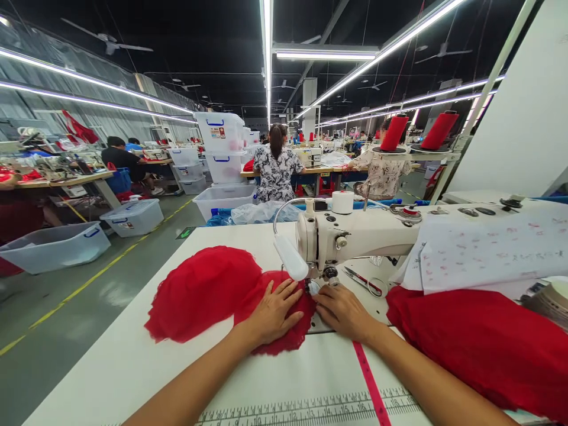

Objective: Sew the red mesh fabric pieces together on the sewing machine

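Note:
A piece of red fabric [204,290] with a ruffled edge lies on the white table, and its right part reaches under the needle area of a sewing machine [364,232]. My left hand [276,310] rests flat on this fabric with its fingers spread, just left of the presser foot. On the other side of the foot, my right hand [344,307] has its fingers bent together at the fabric's right edge; its fingertips are partly hidden. A white lamp [290,257] on a bent neck hangs over the fabric. Scissors [364,282] lie on the machine bed beyond my right hand.
More red fabric [479,349] is heaped at the right, beside a printed paper sheet [497,248] draped over the machine. A pink tape [369,376] crosses the ruler markings [310,411] near the front. Red thread cones [394,133] stand above; plastic bins [222,133] and co-workers are ahead.

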